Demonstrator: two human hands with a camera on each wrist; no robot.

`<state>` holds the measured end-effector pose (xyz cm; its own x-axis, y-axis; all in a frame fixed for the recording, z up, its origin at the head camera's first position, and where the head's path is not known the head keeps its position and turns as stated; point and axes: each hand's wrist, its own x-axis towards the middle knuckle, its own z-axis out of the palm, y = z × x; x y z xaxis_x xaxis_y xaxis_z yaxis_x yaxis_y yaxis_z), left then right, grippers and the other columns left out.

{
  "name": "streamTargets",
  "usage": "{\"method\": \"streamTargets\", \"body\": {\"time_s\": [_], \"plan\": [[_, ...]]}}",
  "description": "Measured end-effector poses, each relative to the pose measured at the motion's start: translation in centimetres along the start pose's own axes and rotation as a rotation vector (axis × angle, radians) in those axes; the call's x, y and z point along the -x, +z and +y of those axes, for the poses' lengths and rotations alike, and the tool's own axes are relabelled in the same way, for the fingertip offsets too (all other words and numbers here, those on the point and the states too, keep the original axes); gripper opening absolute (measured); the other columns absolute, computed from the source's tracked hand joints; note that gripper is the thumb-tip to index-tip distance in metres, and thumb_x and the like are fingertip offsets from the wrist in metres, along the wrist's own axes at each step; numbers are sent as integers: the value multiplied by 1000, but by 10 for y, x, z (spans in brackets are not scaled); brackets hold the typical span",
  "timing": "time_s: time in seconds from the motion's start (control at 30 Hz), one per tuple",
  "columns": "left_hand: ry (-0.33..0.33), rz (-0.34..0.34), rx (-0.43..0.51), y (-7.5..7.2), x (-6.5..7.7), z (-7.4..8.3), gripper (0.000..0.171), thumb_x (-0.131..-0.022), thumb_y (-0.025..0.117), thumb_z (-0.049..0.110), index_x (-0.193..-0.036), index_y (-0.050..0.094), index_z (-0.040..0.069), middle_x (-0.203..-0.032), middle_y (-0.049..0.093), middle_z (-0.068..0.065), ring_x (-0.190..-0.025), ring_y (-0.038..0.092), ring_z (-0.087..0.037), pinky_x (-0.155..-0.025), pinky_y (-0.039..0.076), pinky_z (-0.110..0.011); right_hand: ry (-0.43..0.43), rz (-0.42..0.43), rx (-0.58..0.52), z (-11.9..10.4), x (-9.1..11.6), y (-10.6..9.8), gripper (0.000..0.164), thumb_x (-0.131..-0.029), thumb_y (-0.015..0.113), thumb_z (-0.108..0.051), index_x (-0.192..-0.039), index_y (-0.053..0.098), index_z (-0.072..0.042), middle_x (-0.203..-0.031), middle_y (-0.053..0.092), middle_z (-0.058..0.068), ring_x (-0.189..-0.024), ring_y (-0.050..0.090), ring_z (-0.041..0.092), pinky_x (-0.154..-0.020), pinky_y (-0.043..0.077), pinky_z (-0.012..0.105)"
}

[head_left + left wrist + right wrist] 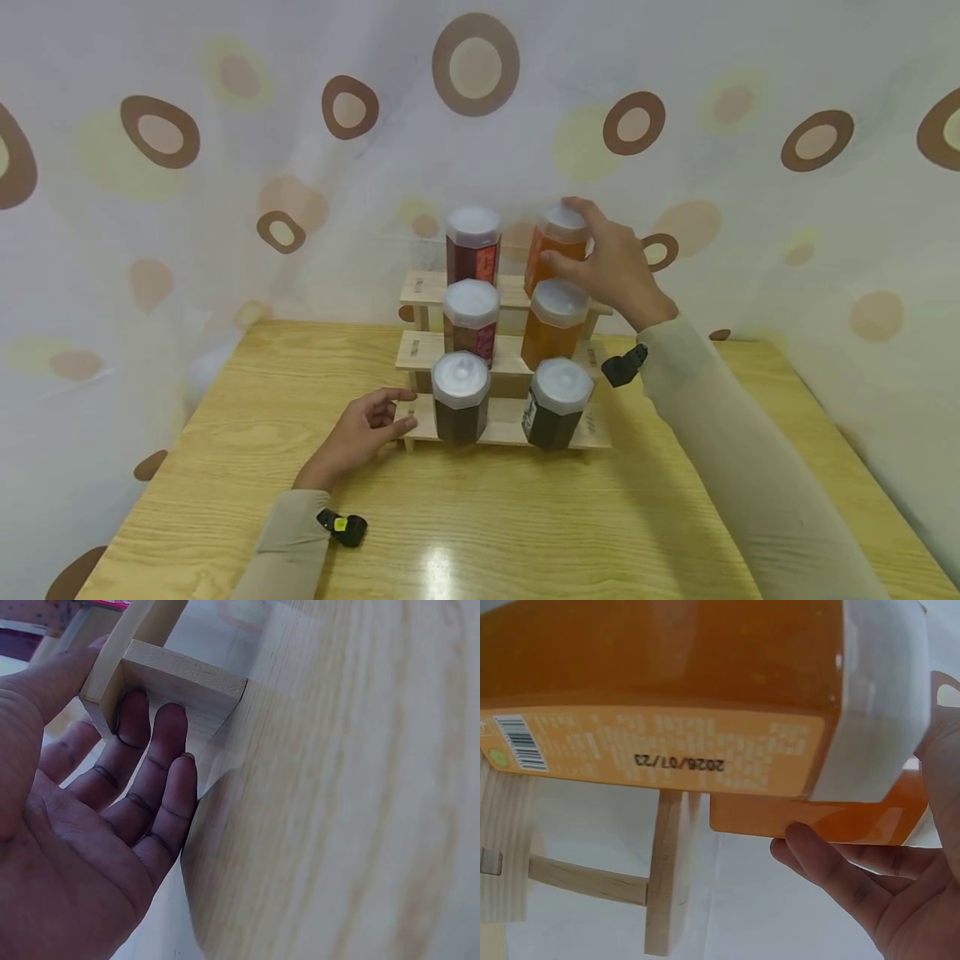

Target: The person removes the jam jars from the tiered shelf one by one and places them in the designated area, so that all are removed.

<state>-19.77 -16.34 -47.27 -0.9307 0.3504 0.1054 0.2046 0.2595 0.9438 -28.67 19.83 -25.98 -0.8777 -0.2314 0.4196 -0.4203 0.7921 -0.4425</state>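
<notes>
Gripping the upright, topmost orange jar (pixel 559 243) with the nearer right hand (pixel 617 262) — while, lower and leftward, holding the wooden rack (pixel 510 425) by its bottom tier with the left hand (pixel 358 433).

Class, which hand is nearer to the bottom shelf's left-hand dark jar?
Left. The left hand is at the left end of the bottom shelf, beside that dark jar; the right hand holds an orange jar at the top shelf.
</notes>
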Motion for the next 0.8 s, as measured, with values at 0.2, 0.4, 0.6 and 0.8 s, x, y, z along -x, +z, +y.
{"method": "streamTargets", "body": {"time_s": [0.2, 0.4, 0.6, 0.8], "plan": [[-37, -1, 16, 0, 1, 3, 37, -99, 75, 22, -132, 66, 8, -95, 58, -8, -77, 54, -17, -65, 48, -25, -23, 53, 42, -2, -1, -6, 72, -96, 76, -35, -157, 40, -19, -131, 64, 21, -79, 66, 34, -71, 54, 45], [-49, 9, 11, -1, 2, 5, 38, -98, 76, 23, -132, 66, 9, -96, 58, -7, -78, 55, -18, -66, 48, -25, -10, 63, 79, -3, -3, -10, 74, -95, 74, -41, -158, 40, -22, -129, 65, 19, -75, 61, 32, -60, 45, 39], [-45, 4, 23, -1, 3, 4, 39, -98, 76, 24, -132, 66, 10, -96, 58, -7, -79, 55, -18, -67, 49, -25, 50, 62, 113, 1, 1, -15, 75, -95, 72, -49, -159, 39, -27, -110, 68, 17, -67, 52, 32, -59, 34, 42], [-58, 13, 21, -1, 3, 5, 39, -97, 76, 26, -132, 68, 12, -94, 57, -7, -79, 55, -18, -67, 48, -26, 72, 87, 115, 8, 5, -22, 75, -95, 72, -50, -158, 41, -25, -118, 68, 21, -74, 57, 34, -64, 38, 44]]}}
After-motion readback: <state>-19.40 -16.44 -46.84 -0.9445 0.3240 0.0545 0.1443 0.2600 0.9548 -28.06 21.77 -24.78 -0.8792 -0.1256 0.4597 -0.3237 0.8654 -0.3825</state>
